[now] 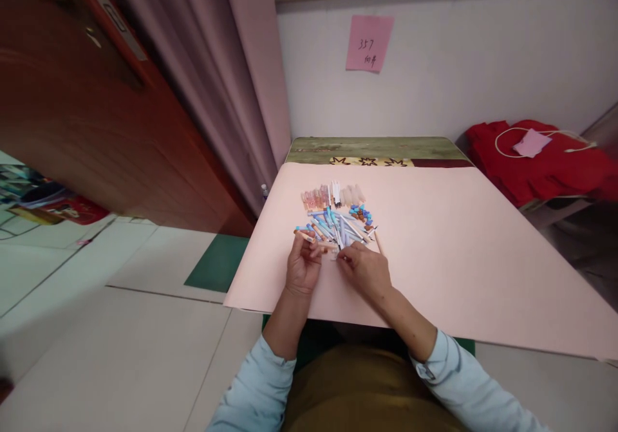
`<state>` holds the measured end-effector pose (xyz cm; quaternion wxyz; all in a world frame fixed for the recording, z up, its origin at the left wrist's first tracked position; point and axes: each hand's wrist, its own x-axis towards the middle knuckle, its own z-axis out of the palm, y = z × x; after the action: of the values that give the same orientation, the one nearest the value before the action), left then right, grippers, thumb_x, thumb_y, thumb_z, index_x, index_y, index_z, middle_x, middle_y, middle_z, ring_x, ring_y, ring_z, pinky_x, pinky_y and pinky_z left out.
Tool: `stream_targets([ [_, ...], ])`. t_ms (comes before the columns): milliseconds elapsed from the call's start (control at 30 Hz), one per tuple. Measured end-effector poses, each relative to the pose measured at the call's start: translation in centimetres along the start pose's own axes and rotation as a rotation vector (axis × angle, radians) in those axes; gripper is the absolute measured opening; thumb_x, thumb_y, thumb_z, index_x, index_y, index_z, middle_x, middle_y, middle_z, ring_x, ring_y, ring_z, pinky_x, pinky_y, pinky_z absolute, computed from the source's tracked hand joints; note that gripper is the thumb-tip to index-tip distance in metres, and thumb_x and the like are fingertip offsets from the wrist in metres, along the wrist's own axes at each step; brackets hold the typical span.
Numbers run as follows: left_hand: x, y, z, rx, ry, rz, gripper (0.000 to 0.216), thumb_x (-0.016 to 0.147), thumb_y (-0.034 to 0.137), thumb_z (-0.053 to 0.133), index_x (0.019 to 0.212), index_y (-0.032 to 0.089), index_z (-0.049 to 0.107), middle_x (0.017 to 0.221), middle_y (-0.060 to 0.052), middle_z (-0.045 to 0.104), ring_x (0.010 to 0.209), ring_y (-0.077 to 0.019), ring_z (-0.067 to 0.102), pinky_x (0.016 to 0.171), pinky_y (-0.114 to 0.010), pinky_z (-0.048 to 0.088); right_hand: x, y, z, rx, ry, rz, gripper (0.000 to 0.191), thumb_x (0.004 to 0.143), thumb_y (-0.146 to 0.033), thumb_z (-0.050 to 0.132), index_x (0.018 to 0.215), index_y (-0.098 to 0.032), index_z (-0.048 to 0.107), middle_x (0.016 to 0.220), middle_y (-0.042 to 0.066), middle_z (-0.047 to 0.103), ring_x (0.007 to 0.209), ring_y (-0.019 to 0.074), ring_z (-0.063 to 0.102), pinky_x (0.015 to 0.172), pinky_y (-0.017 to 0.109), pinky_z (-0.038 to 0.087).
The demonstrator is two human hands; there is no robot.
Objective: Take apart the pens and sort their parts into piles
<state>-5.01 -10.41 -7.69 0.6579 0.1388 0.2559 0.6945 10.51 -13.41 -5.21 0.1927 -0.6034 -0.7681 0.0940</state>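
Observation:
My left hand (304,268) is palm up, its fingers closed on a short peach-coloured pen part (305,236) at the near left of a pile. My right hand (369,270) pinches at the pile's near edge; what sits between thumb and fingertips is too small to make out. The pile of blue, lilac and white pen parts (329,225) lies just beyond both hands. Blue and brown caps (361,213) cluster at its right. Behind it are rows of pink glittery pieces (315,197), white sticks with dark tips (337,194) and pale translucent pieces (353,194).
Pink paper (458,245) covers the table, with a green wooden edge (376,145) at the back. Red cloth (541,161) with a white cord lies on the right. A brown door (120,116) and a mauve curtain (217,65) stand on the left.

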Motion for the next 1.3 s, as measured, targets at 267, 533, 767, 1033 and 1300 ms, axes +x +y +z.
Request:
stream_targets([
  [267,-0.6,0.2,0.3,-0.214,-0.090,-0.085,0.007,0.084,0.021,0.068,0.084,0.015,0.064,0.076,-0.001,0.062,0.058,-0.0042,0.050,0.045,-0.011,0.040,0.3,-1.0,-0.1,-0.115,-0.128,-0.027,0.021,0.094,-0.035,0.049,0.098,-0.029,0.069,0.097,0.000,0.066,0.079,0.0141,0.062,0.059,0.025,0.033],
  [533,-0.7,0.3,0.1,-0.225,-0.020,-0.200,0.019,0.095,0.014,0.048,0.088,0.013,0.066,0.080,-0.004,0.063,0.059,-0.0028,0.055,0.049,-0.008,0.046,0.7,-1.5,-0.4,-0.211,-0.184,-0.129,0.025,0.096,-0.030,0.045,0.092,-0.025,0.069,0.093,0.004,0.067,0.081,0.0162,0.063,0.064,0.026,0.034],
  [767,-0.9,0.6,0.6,-0.239,0.006,-0.229,0.019,0.096,0.014,0.046,0.093,0.011,0.065,0.079,-0.003,0.061,0.056,-0.0015,0.053,0.046,-0.005,0.044,0.8,-1.5,0.2,-0.264,-0.214,-0.194,0.027,0.097,-0.021,0.039,0.093,-0.021,0.066,0.092,0.007,0.066,0.077,0.0179,0.064,0.063,0.027,0.036],
  [1033,-1.4,1.3,0.4,-0.270,-0.024,-0.167,0.016,0.095,0.017,0.049,0.090,0.013,0.064,0.077,-0.002,0.059,0.057,-0.0020,0.051,0.046,-0.005,0.043,0.4,-1.2,0.0,-0.145,-0.135,-0.146,0.023,0.097,-0.023,0.039,0.100,-0.021,0.062,0.097,0.006,0.066,0.075,0.0172,0.064,0.059,0.026,0.036],
  [1300,-2.4,2.3,-0.5,-0.297,0.022,-0.045,0.016,0.095,0.015,0.048,0.093,0.010,0.063,0.079,-0.002,0.061,0.059,-0.0012,0.055,0.049,-0.005,0.045,0.7,1.9,-0.8,0.509,0.249,0.077,0.023,0.092,-0.031,0.049,0.105,-0.022,0.066,0.098,0.004,0.070,0.080,0.0170,0.064,0.075,0.029,0.047],
])
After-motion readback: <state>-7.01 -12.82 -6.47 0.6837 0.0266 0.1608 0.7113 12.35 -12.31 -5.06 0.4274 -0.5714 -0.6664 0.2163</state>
